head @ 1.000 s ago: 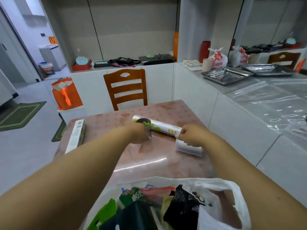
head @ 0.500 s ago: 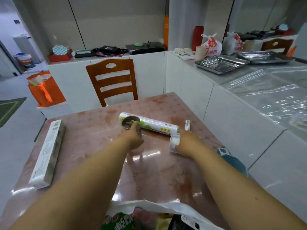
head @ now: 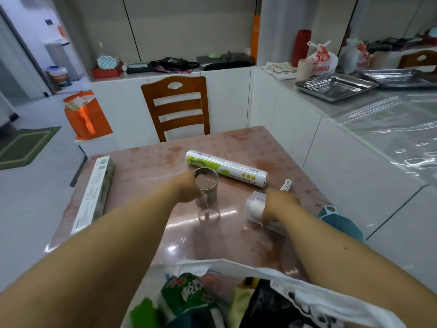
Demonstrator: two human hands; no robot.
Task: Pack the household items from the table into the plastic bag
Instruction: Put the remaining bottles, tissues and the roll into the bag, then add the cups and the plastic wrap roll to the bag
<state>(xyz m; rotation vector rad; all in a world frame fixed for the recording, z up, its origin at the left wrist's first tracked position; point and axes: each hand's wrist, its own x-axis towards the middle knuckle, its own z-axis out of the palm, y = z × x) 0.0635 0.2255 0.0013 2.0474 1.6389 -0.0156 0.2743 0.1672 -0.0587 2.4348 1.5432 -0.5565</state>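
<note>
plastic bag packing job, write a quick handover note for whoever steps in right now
Left hand: closed on the clear glass cup, lifted off the table.
Right hand: gripping the white lint roller on the table.
Done: plastic bag at the near edge stands open and already holds snack packets.
Left: bag the cup and the roller, then the cling film roll mid-table, the long box at the left edge, and the blue item at the right edge.

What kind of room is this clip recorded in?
Most likely a home kitchen or dining area: a dining table with a wooden chair, white counters along the walls, and metal trays on top.
</note>
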